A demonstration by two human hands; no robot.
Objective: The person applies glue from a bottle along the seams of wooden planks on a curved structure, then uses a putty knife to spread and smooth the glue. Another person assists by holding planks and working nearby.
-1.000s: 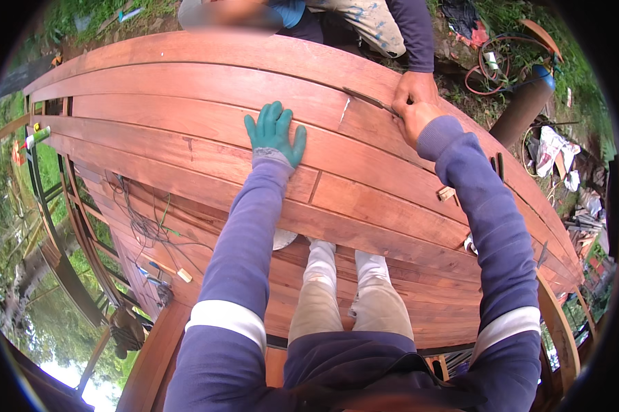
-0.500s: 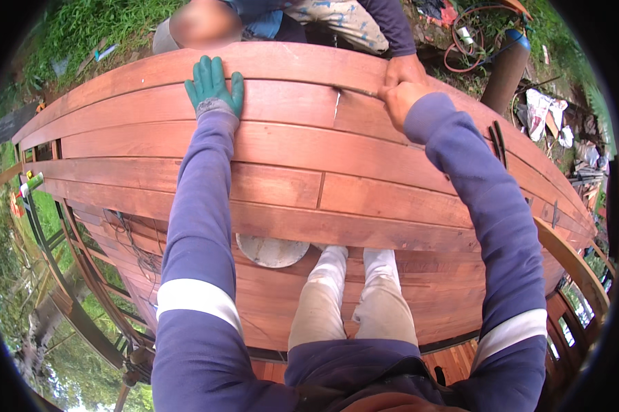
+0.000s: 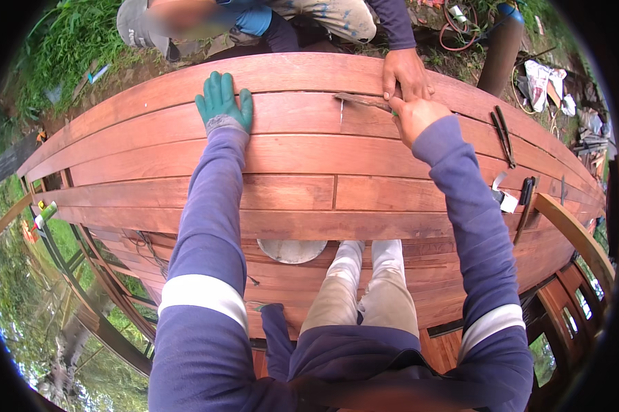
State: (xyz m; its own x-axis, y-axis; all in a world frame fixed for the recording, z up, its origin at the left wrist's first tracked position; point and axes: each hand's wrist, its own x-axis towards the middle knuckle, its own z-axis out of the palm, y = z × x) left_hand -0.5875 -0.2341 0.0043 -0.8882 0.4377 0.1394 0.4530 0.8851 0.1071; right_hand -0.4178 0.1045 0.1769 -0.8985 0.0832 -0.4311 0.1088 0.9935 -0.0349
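Observation:
My left hand [image 3: 224, 99], in a green glove, lies flat on the far planks of a curved reddish wooden surface [image 3: 289, 154], fingers spread. My bare right hand [image 3: 419, 117] is closed on a thin, brown, blade-like tool [image 3: 363, 101]; its exact kind is unclear. The tool lies along the seam between two planks, its tip near a short whitish joint line [image 3: 341, 111]. Touching or very close to my right hand is a co-worker's bare hand [image 3: 405, 74], resting on the top plank from the far side.
A co-worker in a grey cap [image 3: 135, 24] crouches beyond the planks. Long-handled dark pincers [image 3: 503, 136], a white piece [image 3: 508, 202] and a black object [image 3: 527, 191] lie at right. A gas cylinder [image 3: 501, 48] stands behind. Below are a round pale lid [image 3: 292, 250] and a dark blue sleeve [image 3: 275, 336].
The brown tool now shows along the seam, extending left from my right hand. The co-worker's head has shifted left, and their hand is flatter. My left hand stays on the planks.

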